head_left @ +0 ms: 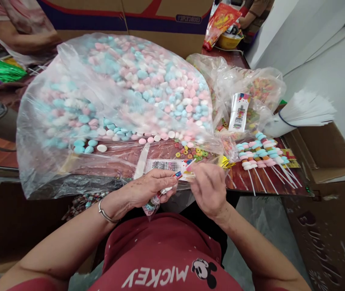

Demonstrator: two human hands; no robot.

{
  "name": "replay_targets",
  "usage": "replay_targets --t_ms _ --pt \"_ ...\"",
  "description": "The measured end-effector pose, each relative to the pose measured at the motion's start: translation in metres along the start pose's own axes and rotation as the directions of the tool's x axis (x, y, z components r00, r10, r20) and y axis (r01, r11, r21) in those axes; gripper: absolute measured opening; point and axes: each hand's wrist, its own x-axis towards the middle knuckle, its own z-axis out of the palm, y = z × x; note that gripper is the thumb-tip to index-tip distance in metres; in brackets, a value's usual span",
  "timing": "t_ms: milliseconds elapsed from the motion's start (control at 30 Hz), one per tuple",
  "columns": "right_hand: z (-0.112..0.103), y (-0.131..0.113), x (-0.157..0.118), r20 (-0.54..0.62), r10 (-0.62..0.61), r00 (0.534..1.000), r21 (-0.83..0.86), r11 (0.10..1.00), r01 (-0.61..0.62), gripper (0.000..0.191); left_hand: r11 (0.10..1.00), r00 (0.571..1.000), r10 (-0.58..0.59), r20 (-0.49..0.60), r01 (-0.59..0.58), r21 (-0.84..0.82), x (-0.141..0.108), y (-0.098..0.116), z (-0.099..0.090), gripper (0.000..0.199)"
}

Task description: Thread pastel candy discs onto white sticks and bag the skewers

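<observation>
My left hand (151,186) is wrapped round a small printed candy packet (151,206), whose clear lower end hangs below the fingers. A white stick (191,165) sticks up between my two hands. My right hand (209,188) is closed beside it, blurred, and what its fingers hold is hard to make out. Flat printed bags (163,165) lie on the table just beyond my hands. Gold ties (226,162) are next to my right hand. Small ring candies (190,152) lie loose behind the bags.
A huge clear bag of pastel candies (142,85) covers the left and middle. Finished candy sticks (261,153) lie at right, near a bundle of white sticks (308,109) and a stack of printed bags (238,112). A person's arm (30,40) shows at upper left.
</observation>
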Motion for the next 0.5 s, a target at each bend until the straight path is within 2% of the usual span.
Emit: replay_targets --t_ms 67,133,267,333,367,400,433,467,500 --pt "-0.007 -0.002 0.000 0.124 -0.202 0.971 -0.120 0.969 0.217 0.030 0.999 1.000 -0.010 0.029 0.009 0.035 0.001 -0.002 0.000 0.041" --pt "-0.013 -0.005 0.002 0.246 -0.322 0.914 -0.110 0.928 0.356 0.030 0.996 0.994 -0.064 0.094 0.058 0.067 0.002 -0.006 0.000 0.040" --pt "-0.022 -0.010 0.005 0.323 -0.385 0.865 -0.099 0.895 0.435 0.029 0.980 0.963 -0.161 0.215 0.131 0.148 0.002 -0.008 -0.002 0.033" --pt "-0.024 -0.010 0.007 0.337 -0.366 0.868 -0.130 0.895 0.428 0.028 0.963 0.960 -0.133 0.244 0.068 0.259 0.001 -0.006 -0.001 0.033" --pt "-0.024 -0.009 0.007 0.335 -0.341 0.878 -0.138 0.904 0.404 0.028 0.934 0.970 -0.082 0.229 -0.005 0.357 0.001 -0.005 0.000 0.031" --pt "-0.024 -0.008 0.007 0.325 -0.304 0.895 -0.142 0.920 0.365 0.028 0.870 0.980 0.015 0.200 -0.112 0.480 0.001 -0.004 0.002 0.028" --pt "-0.024 -0.008 0.007 0.309 -0.258 0.915 -0.143 0.939 0.313 0.029 0.752 0.969 0.162 0.188 -0.245 0.612 0.001 -0.005 0.003 0.022" --pt "-0.023 -0.007 0.006 0.292 -0.208 0.933 -0.140 0.956 0.257 0.029 0.571 0.916 0.342 0.209 -0.379 0.728 0.002 -0.006 0.005 0.015" --pt "-0.022 -0.006 0.006 0.280 -0.158 0.947 -0.135 0.970 0.202 0.029 0.343 0.813 0.513 0.274 -0.487 0.803 0.003 -0.008 0.006 0.009"
